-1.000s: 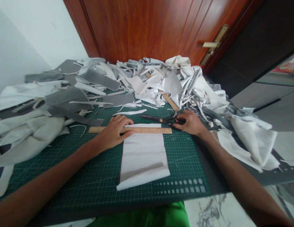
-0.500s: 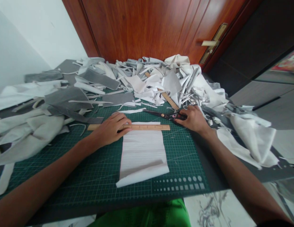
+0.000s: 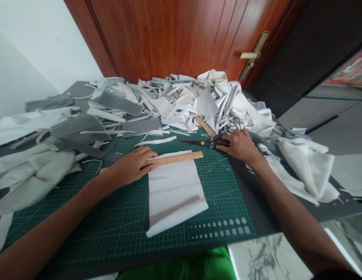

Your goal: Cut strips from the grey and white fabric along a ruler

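A white strip-lined piece of cloth [image 3: 175, 186] lies on the green cutting mat [image 3: 111, 221], its near edge folded over. Across its far end rests a wooden ruler [image 3: 181, 157], now slightly slanted. My left hand [image 3: 134, 165] is closed on the ruler's left part, thumb on the near side and fingers on the far side. My right hand [image 3: 239, 146] grips the handles of black scissors [image 3: 208, 143], which lie low over the mat beyond the ruler with the blades pointing left. A narrow white offcut [image 3: 156, 141] lies near the blade tip.
A heap of white and grey cloth scraps [image 3: 169, 101] covers the back of the table. A second wooden ruler [image 3: 204, 123] sticks out of it. Crumpled pale cloth [image 3: 37, 175] lies at the left, more cloth [image 3: 306, 167] at the right. A brown door [image 3: 163, 39] stands behind.
The ruler has tilted, its right end turning away from me, and the cloth has turned slightly with it. My right hand has moved the scissors a little away from the ruler. The view has shifted slightly.
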Available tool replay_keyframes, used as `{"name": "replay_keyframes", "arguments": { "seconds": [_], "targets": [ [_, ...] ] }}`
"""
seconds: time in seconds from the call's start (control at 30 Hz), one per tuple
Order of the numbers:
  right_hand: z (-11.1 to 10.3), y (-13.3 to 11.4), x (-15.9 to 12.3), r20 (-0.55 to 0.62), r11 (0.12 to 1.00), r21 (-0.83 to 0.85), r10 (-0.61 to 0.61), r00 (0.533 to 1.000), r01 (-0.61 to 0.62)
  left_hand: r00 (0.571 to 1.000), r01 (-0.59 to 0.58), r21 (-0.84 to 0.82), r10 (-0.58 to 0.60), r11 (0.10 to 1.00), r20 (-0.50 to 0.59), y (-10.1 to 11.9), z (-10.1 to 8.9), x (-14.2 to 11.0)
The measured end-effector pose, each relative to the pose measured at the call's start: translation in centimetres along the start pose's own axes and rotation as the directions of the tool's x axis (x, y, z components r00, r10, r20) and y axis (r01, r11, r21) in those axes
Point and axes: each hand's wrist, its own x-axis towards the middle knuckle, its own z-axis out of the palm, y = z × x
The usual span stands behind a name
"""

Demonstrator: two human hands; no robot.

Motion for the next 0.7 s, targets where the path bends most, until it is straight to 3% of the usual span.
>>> {"name": "replay_keyframes", "arguments": {
  "seconds": [0.1, 0.2, 0.37, 0.43, 0.63, 0.7],
  "targets": [
    [-0.4, -0.4, -0.1, 0.017, 1.000, -0.007, 0.029, 0.999, -0.029, 0.992, 0.107, 0.097, -0.112, 0.989, 0.050, 0.9, -1.1, -0.5],
    [-0.6, -0.7, -0.1, 0.028, 0.999, 0.003, 0.054, 0.998, -0.054, 0.957, 0.240, 0.289, -0.276, 0.927, 0.089, 2.5, -2.0, -1.3],
    [-0.4, -1.1, 0.1, 0.060, 0.996, 0.051, 0.065, 0.996, -0.068, 0.827, 0.400, 0.468, -0.530, 0.788, 0.187, 5.0, -2.5, -3.4],
    [-0.3, -1.1, 0.3, 0.080, 0.995, 0.076, 0.057, 0.995, -0.063, 0.775, 0.448, 0.469, -0.592, 0.761, 0.220, 4.9, -2.6, -4.5],
    [0.3, -0.4, 0.3, 0.099, 0.989, 0.145, -0.009, 0.995, -0.005, 0.706, 0.574, 0.457, -0.693, 0.680, 0.145, 2.3, -3.8, -7.9],
    [0.6, -0.1, 0.3, 0.074, 0.987, 0.162, -0.036, 0.997, 0.024, 0.715, 0.614, 0.392, -0.693, 0.685, 0.093, 1.4, -4.1, -9.0]
  ]
}}
